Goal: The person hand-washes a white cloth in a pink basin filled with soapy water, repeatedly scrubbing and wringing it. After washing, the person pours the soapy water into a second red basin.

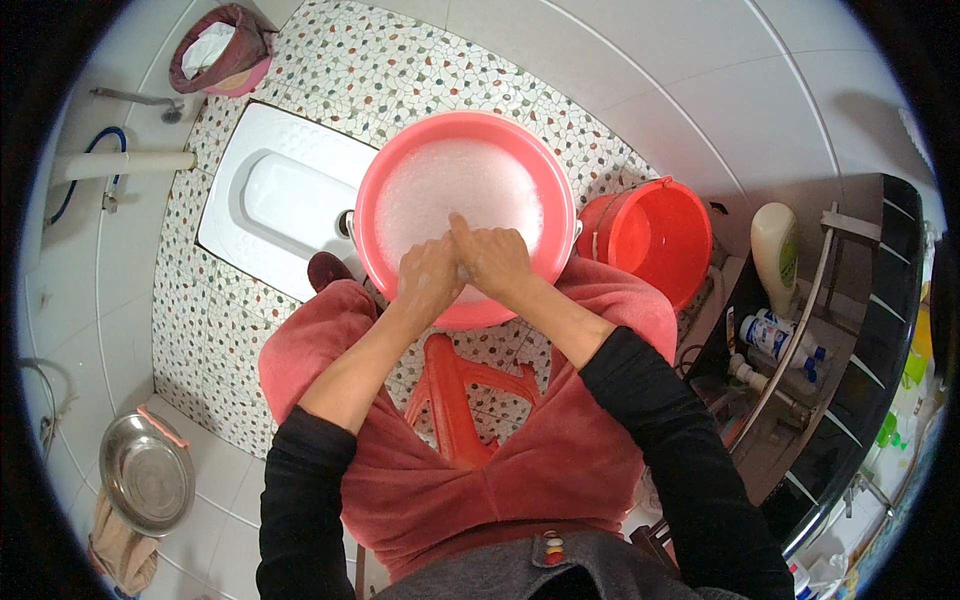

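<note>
A pink bucket (365,259) with a white-ended handle stands between my knees, holding water topped with white foam (461,176). Over its near side, my left hand (431,274) and my right hand (493,259) press together, backs up and fingers curled. My right thumb points forward across the foam. Specks of suds cling to the left hand. Whatever lies between or beneath the palms is hidden, so I cannot tell if either hand grips something. Beneath my forearms, part of a red plastic stool (454,405) shows between my legs.
Left of the bucket lies a white squat toilet (292,187). A red bucket (660,240) stands at the right, beside a black-tiled counter (862,360) with bottles (772,337) underneath. A lined waste bin (251,45) is at far left; a metal basin (146,476) leans near the wall.
</note>
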A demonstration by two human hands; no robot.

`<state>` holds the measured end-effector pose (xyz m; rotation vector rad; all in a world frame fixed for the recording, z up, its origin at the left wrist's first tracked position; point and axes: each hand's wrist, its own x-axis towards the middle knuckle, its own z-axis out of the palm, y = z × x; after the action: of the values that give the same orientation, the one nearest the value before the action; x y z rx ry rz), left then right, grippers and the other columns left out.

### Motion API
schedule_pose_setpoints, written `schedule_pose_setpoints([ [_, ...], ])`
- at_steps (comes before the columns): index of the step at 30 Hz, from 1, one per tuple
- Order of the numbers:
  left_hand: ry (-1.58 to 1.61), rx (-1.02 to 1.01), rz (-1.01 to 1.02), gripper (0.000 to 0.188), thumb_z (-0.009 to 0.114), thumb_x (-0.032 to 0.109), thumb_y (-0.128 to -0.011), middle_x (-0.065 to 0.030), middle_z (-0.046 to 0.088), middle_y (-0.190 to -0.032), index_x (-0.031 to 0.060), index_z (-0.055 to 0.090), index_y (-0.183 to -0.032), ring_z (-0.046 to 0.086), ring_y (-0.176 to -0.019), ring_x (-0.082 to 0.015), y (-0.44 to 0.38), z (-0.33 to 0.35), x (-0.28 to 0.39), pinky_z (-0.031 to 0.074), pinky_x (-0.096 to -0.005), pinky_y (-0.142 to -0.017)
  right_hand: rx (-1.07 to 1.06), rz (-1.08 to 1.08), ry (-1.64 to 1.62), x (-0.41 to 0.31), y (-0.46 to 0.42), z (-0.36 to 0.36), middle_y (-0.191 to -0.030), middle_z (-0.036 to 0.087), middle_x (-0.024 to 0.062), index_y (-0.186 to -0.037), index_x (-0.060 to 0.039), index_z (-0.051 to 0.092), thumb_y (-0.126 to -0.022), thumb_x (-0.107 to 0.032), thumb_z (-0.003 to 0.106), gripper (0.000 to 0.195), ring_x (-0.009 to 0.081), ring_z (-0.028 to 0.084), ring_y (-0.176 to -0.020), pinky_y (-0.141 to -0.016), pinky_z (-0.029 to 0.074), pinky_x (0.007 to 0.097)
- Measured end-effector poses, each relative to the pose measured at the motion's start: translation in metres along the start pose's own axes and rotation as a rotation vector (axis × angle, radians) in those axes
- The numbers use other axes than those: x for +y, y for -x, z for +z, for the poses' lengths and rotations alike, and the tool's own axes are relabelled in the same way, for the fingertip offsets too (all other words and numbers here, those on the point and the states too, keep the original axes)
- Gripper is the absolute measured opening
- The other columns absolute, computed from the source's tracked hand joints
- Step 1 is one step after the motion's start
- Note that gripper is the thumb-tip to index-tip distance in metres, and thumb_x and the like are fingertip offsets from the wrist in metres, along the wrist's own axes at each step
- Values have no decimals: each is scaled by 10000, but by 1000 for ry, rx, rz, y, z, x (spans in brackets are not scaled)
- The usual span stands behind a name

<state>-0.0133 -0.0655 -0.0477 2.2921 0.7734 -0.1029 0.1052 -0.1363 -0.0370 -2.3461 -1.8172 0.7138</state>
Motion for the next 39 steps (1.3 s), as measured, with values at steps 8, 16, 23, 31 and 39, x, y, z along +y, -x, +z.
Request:
schedule_pose_setpoints([
  [8,171,-140,-189,311,614,144,-790,-271,658,-900,5,566,-1063,633,-884,-449,-19,-17,4,505,-500,-794,236,-41,-100,0,-6,-16,-803,665,171,-1009,-92,515,-779,-72,608,249,365,660,-742,-582,488,474],
  [16,650,-230,-36,376,605,193,-825,-140,621,-938,43,485,-1148,619,-883,-210,-18,-52,3,486,-344,-766,-243,319,-911,17,-7,-44,-780,653,85,-938,-49,632,-720,-120,740,253,236,620,-670,-588,483,379],
  [23,665,-52,71,490,630,435,-884,-198,649,-870,30,510,-1132,665,-809,-333,0,-63,17,504,-418,-715,-438,307,-1126,5,-3,-80,-776,620,5,-913,-51,649,-729,-79,734,205,100,532,-649,-564,436,273],
  [31,317,164,86,361,524,410,-956,-167,630,-683,49,512,-965,629,-672,-381,-3,-54,30,452,-479,-590,-99,254,-1060,-7,2,-59,-827,686,137,-905,31,657,-766,-117,686,205,218,631,-732,-674,502,374],
  [39,270,231,-129,304,512,345,-943,-234,595,-668,44,559,-937,611,-674,-435,-14,-56,39,445,-522,-635,134,191,-713,-16,-9,-49,-844,655,272,-842,50,624,-789,-140,621,197,455,639,-824,-699,501,474],
])
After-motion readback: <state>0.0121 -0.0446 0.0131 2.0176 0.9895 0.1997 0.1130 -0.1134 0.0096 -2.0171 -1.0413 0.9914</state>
